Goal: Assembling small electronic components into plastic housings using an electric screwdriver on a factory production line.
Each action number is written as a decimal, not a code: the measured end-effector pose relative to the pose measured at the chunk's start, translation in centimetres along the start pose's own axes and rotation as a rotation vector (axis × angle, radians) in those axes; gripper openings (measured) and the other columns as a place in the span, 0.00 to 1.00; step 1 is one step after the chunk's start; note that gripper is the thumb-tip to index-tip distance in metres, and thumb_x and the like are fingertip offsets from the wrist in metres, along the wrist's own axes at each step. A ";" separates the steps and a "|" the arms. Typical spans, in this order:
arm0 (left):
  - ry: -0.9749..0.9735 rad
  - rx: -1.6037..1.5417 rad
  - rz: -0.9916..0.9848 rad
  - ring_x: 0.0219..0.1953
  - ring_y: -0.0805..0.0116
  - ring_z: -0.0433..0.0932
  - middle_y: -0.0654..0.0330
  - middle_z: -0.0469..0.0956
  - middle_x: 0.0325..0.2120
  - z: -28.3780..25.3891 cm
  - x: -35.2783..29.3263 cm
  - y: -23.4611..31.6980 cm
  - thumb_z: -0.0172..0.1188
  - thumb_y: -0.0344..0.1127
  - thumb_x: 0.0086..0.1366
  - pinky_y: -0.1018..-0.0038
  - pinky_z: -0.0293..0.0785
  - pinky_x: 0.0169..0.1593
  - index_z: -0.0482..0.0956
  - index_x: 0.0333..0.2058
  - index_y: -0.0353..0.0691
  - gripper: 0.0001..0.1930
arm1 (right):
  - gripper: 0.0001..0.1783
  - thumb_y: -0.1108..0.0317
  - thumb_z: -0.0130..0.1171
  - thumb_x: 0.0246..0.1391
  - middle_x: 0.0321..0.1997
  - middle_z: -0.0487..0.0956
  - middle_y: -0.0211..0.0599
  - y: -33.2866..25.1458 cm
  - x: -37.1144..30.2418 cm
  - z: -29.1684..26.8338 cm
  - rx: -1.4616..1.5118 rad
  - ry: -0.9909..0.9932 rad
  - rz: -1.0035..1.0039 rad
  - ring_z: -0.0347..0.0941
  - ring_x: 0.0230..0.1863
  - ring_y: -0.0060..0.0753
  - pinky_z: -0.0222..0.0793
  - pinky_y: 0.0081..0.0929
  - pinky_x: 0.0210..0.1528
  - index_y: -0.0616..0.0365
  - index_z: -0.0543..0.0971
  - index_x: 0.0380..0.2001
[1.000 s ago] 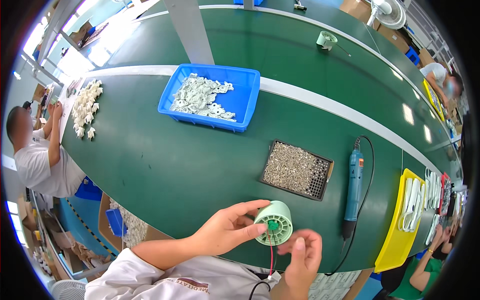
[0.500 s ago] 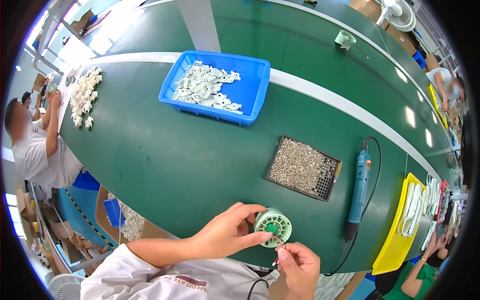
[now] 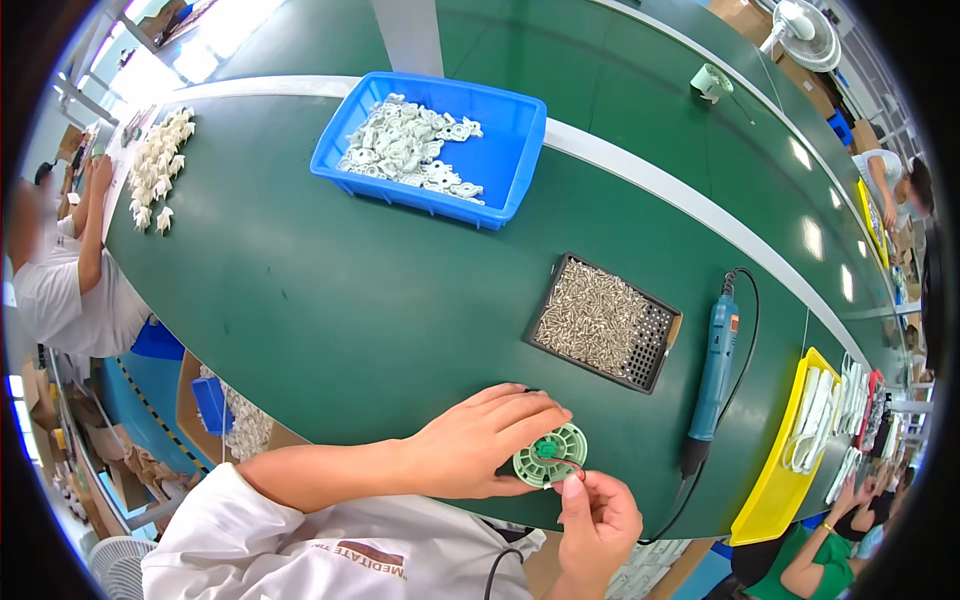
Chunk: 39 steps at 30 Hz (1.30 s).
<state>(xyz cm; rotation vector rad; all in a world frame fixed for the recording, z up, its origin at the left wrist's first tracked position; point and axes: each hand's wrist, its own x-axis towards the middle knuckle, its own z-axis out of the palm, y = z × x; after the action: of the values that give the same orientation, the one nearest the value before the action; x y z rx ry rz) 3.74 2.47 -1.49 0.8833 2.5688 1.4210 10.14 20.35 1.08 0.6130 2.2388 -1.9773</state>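
Note:
A pale green round plastic housing (image 3: 566, 441) with a spoked face and a darker green centre is near the table's front edge. My left hand (image 3: 490, 440) is wrapped round its left side, fingers over the top and thumb beneath. From the green centre a thin red wire (image 3: 565, 461) runs to the housing's lower right rim. There my right hand (image 3: 598, 515) pinches the wire between thumb and forefinger. Where the wire ends is hidden by those fingers.
Beyond the housing lies a black perforated tray of screws (image 3: 600, 320). A teal electric screwdriver (image 3: 716, 365) with a cord lies to its right, near a yellow tray (image 3: 775, 490). Farther back stands a blue bin (image 3: 520, 150) of pale plastic parts. Cream pieces (image 3: 158, 165) lie far left, near a co-worker.
My left hand has shifted from a thumb-and-finger hold to wrapping the housing's side. My right fingers have come up against the housing's rim, and the wire's loose end no longer shows.

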 end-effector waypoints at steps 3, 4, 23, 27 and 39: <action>0.020 0.018 0.006 0.50 0.53 0.70 0.52 0.71 0.47 0.2 0.0 0.2 0.68 0.41 0.48 0.58 0.65 0.57 0.66 0.53 0.38 0.34 | 0.07 0.75 0.62 0.50 0.27 0.79 0.39 0.4 -0.2 0.1 -0.083 0.037 -0.139 0.71 0.23 0.19 0.64 0.13 0.22 0.66 0.76 0.32; 0.001 0.004 0.000 0.50 0.50 0.69 0.51 0.69 0.48 0.1 0.0 0.3 0.67 0.41 0.49 0.58 0.64 0.57 0.64 0.54 0.39 0.34 | 0.07 0.75 0.63 0.48 0.26 0.79 0.37 0.4 -0.3 0.2 -0.113 0.062 -0.192 0.70 0.23 0.19 0.63 0.13 0.22 0.66 0.77 0.31; 0.068 -0.041 -0.046 0.44 0.52 0.69 0.55 0.68 0.40 -0.2 -0.2 0.0 0.74 0.53 0.36 0.57 0.67 0.53 0.70 0.52 0.43 0.43 | 0.07 0.81 0.61 0.47 0.28 0.77 0.34 0.9 0.1 0.1 -0.215 -0.150 -0.144 0.70 0.24 0.16 0.65 0.14 0.24 0.68 0.78 0.32; 0.073 -0.016 -0.032 0.43 0.53 0.69 0.54 0.68 0.39 0.1 -0.2 -0.2 0.74 0.54 0.35 0.57 0.66 0.54 0.70 0.51 0.40 0.43 | 0.07 0.78 0.63 0.46 0.27 0.78 0.35 0.8 0.3 -0.4 -0.177 -0.198 -0.122 0.73 0.23 0.17 0.68 0.15 0.24 0.67 0.79 0.32; 0.097 -0.015 -0.011 0.44 0.53 0.70 0.53 0.67 0.41 0.4 -0.2 -0.1 0.74 0.52 0.38 0.58 0.67 0.53 0.68 0.51 0.40 0.42 | 0.07 0.73 0.62 0.43 0.24 0.76 0.41 -1.1 -0.3 -2.7 -0.772 -0.162 -0.328 0.71 0.25 0.43 0.67 0.33 0.30 0.60 0.78 0.29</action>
<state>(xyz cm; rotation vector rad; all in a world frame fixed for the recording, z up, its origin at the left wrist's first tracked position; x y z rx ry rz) 3.96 2.61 -1.87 0.8170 2.6236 1.5141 10.52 22.86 2.60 -0.0056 2.8204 -1.0158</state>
